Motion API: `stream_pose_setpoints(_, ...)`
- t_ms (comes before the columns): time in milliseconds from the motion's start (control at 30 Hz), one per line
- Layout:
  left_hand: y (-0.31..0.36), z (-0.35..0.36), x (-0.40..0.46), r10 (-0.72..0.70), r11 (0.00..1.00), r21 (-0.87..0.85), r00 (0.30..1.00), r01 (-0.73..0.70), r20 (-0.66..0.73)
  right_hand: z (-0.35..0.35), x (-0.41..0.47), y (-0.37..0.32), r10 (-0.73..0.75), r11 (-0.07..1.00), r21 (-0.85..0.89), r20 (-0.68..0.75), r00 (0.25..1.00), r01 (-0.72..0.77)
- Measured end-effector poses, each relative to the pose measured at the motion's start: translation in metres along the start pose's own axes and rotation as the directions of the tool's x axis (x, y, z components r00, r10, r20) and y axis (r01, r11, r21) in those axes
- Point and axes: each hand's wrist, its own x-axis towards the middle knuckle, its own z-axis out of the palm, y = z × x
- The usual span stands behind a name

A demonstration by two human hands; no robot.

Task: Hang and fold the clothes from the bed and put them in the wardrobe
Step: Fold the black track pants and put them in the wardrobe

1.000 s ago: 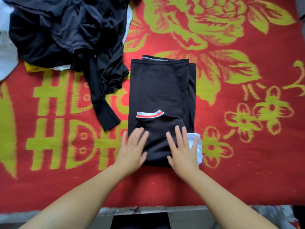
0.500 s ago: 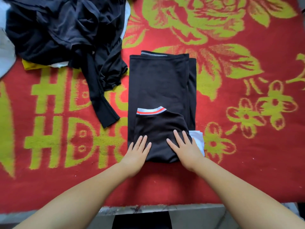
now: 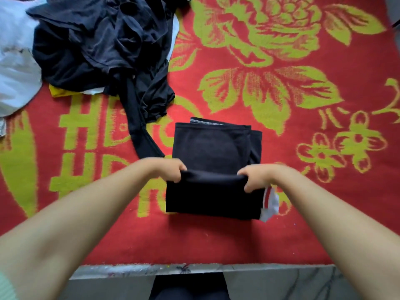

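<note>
Folding the black garment (image 3: 213,169) in half is the step in hand, judging by the raised fold the person holds over its middle. To do it well, both corners should travel together toward the far hem so the edges meet squarely, the fold line should stay straight across, and the white and red striped cuff (image 3: 269,201) sticking out at the near right should be tucked in before the cloth is pressed flat. A smoothing pass over the top would likely keep the bundle tidy for the wardrobe.

The left hand (image 3: 167,171) grips the left end of the fold, its fingers curled tightly round the cloth edge. The right hand (image 3: 255,177) does the same at the right end, fingers bent over the top and thumb underneath, pinching the fabric. Neither hand shows any gap between fingers and cloth.

The garment lies on the red and yellow-green floral bedspread (image 3: 303,224), near the bed's front edge, directly before the person. A pile of dark clothes (image 3: 101,46) waits at the far left, apart from the garment, with a white cloth (image 3: 15,68) beside it
</note>
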Motion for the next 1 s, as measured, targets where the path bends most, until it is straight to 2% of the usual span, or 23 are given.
stream_pose_setpoints(67, 0.003, -0.019, 0.017, -0.019, 0.998, 0.056, 0.982, 0.030, -0.188, -0.009, 0.019, 0.011, 0.071, 0.997, 0.039, -0.208, 0.975, -0.065)
stream_pose_setpoints(100, 0.006, -0.018, 0.025, -0.057, 0.986, 0.136, 0.955, 0.101, -0.291, -0.006, 0.026, 0.012, 0.128, 0.992, 0.037, -0.271, 0.954, -0.123)
stream_pose_setpoints(167, 0.012, 0.004, 0.033, -0.063, 0.925, 0.312, 0.897, 0.217, -0.437, 0.014, 0.034, 0.006, 0.185, 0.974, -0.075, -0.293, 0.938, -0.215)
stream_pose_setpoints(200, 0.017, 0.023, 0.034, 0.014, 0.894, 0.405, 0.893, 0.191, -0.450, 0.031, 0.035, 0.000, 0.155, 0.967, -0.153, -0.278, 0.948, -0.203)
stream_pose_setpoints(267, 0.024, 0.071, 0.032, 0.179, 0.865, 0.500, 0.905, 0.043, -0.386, 0.070, 0.034, -0.014, 0.069, 0.966, -0.223, -0.263, 0.962, -0.130)
stream_pose_setpoints(300, 0.023, 0.095, 0.031, 0.205, 0.860, 0.511, 0.916, 0.001, -0.346, 0.088, 0.032, -0.019, 0.052, 0.967, -0.226, -0.274, 0.960, -0.117)
stream_pose_setpoints(367, 0.016, 0.129, 0.029, 0.132, 0.865, 0.499, 0.939, 0.048, -0.319, 0.116, 0.033, -0.022, 0.079, 0.967, -0.209, -0.297, 0.952, -0.146)
stream_pose_setpoints(467, -0.002, 0.141, 0.033, 0.018, 0.864, 0.475, 0.931, 0.168, -0.363, 0.132, 0.040, -0.014, 0.115, 0.952, -0.225, -0.360, 0.926, -0.206)
stream_pose_setpoints(567, -0.011, 0.119, 0.043, 0.093, 0.820, 0.561, 0.941, 0.113, -0.326, 0.123, 0.048, -0.010, 0.090, 0.951, -0.240, -0.384, 0.919, -0.194)
stream_pose_setpoints(667, -0.010, 0.093, 0.038, 0.106, 0.787, 0.617, 0.986, -0.004, -0.128, 0.110, 0.045, -0.019, 0.082, 0.963, -0.222, -0.306, 0.948, -0.155)
stream_pose_setpoints(733, -0.002, 0.072, 0.025, 0.058, 0.841, 0.535, 0.997, -0.080, 0.059, 0.088, 0.030, -0.025, 0.043, 0.992, -0.110, -0.185, 0.982, -0.064)
stream_pose_setpoints(800, 0.006, 0.045, 0.012, 0.044, 0.902, 0.409, 0.970, -0.141, 0.238, 0.056, 0.011, -0.022, -0.066, 0.997, 0.025, -0.068, 0.995, 0.068)
stream_pose_setpoints(867, 0.019, 0.009, -0.002, 0.057, 0.943, 0.292, 0.942, -0.160, 0.330, 0.020, -0.006, -0.013, -0.156, 0.980, 0.126, 0.020, 0.987, 0.153)
stream_pose_setpoints(933, 0.030, -0.030, -0.003, 0.044, 0.972, 0.205, 0.951, -0.111, 0.306, -0.011, -0.007, 0.000, -0.161, 0.976, 0.149, 0.000, 0.987, 0.159)
stream_pose_setpoints(1000, 0.037, -0.066, 0.007, 0.031, 0.967, 0.245, 0.987, -0.070, 0.159, -0.038, 0.006, 0.012, -0.110, 0.982, 0.145, -0.099, 0.989, 0.124)
